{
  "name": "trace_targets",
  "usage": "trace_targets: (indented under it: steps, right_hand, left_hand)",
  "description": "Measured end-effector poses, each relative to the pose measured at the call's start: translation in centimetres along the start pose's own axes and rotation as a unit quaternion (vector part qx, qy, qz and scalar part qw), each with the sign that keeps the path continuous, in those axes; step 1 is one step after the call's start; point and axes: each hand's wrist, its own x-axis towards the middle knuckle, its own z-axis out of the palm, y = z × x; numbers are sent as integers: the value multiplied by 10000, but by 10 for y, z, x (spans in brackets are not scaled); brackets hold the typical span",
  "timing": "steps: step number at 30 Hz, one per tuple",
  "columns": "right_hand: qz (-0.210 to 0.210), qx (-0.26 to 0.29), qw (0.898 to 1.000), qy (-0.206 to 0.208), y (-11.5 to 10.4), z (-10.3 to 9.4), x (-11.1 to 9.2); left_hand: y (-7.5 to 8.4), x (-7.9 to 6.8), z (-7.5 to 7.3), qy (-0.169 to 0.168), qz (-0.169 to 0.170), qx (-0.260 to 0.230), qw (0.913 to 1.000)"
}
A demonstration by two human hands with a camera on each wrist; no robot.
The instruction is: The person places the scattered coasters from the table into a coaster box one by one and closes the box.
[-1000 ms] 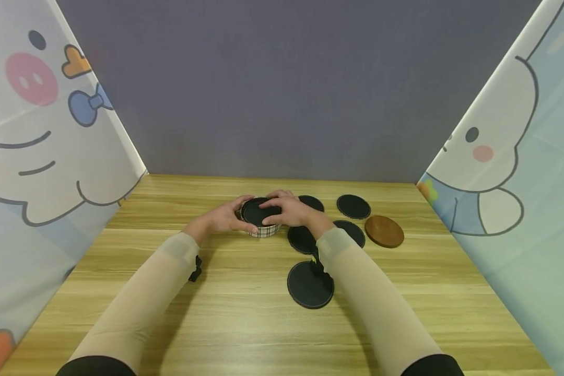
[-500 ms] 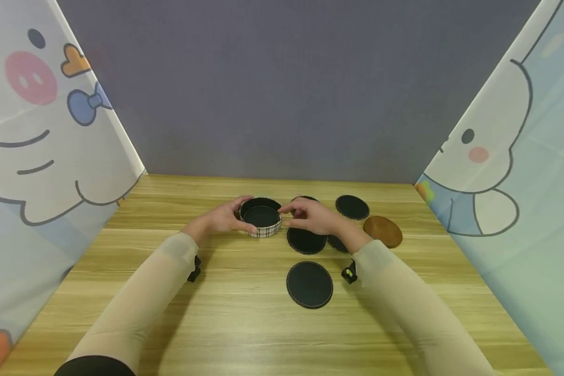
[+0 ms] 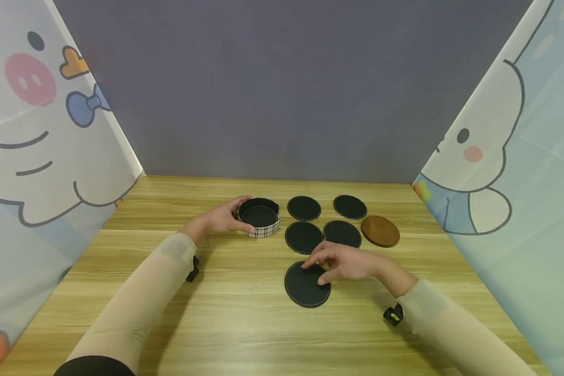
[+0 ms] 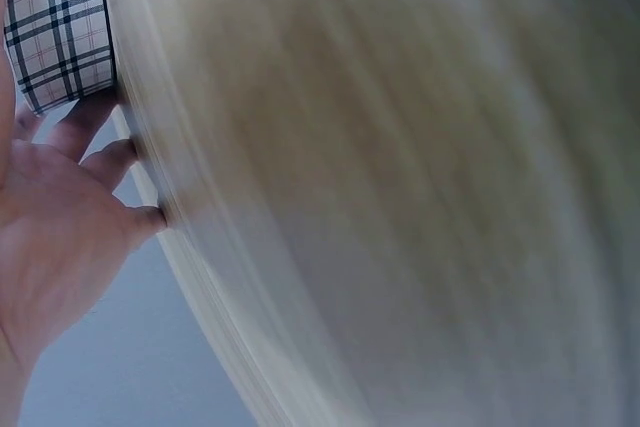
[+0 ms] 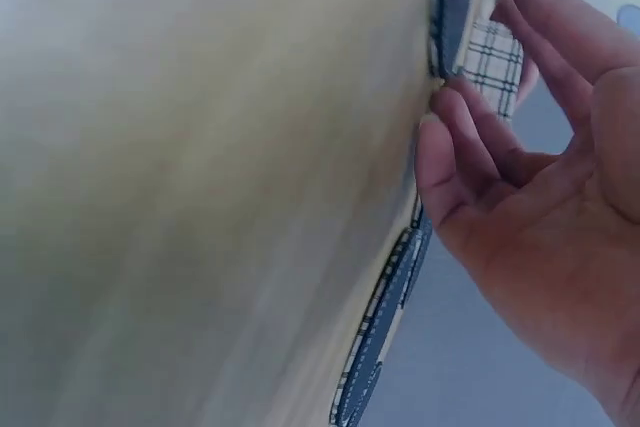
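My left hand (image 3: 222, 216) holds a round coaster holder (image 3: 262, 231) from its left side, thumb at the front wall and fingers behind. The holder has a plaid outer wall, a black inside and a notch on the right. Its plaid wall (image 4: 62, 27) also shows in the left wrist view, above the fingers. My right hand (image 3: 348, 261) is over the right part of the nearest black round coaster (image 3: 305, 292), fingers loosely bent and thumb apart, gripping nothing. Whether the fingertips touch that coaster is unclear.
Several more black coasters lie right of the holder, among them a back one (image 3: 304, 208), a far right one (image 3: 350, 207) and a middle one (image 3: 303, 237). A brown wooden disc (image 3: 380, 231) lies at their right. A grey panel (image 3: 282, 94) stands behind the table.
My right hand has left the holder and moved right, then toward me to the nearest coaster, uncovering the other coasters. The left hand has stayed on the holder.
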Motion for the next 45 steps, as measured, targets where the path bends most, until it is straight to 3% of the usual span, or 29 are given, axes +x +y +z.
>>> trace_targets:
  steps: [7,14,23,28,34,40,45]
  right_hand:
    - [61,-622,9980,21,-4,13,-5]
    - [40,-847,9963,133,-8,23,-3]
    - [-594,-1791,9820,34,-13,29,-1]
    - [-687,-1941,9785,-131,-15,30,1]
    - [-862,-1970,9766,74,-17,30,4]
    - [-1279,-1991,9694,644,-16,23,13]
    - [-1154,-1851,9705,1027,-16,11,24]
  left_hand:
    - [-3,-1,2,-34,-9,-25,10000]
    - [-5,0,1,-34,-9,-86,10000]
    - [-7,2,0,-49,1,-231,9997]
    - [-6,3,1,-64,9,-189,9998]
    - [-5,1,1,-53,23,-190,9998]
    - [-4,2,1,-10,-22,-76,10000]
    - [-5,3,0,18,-48,-72,10000]
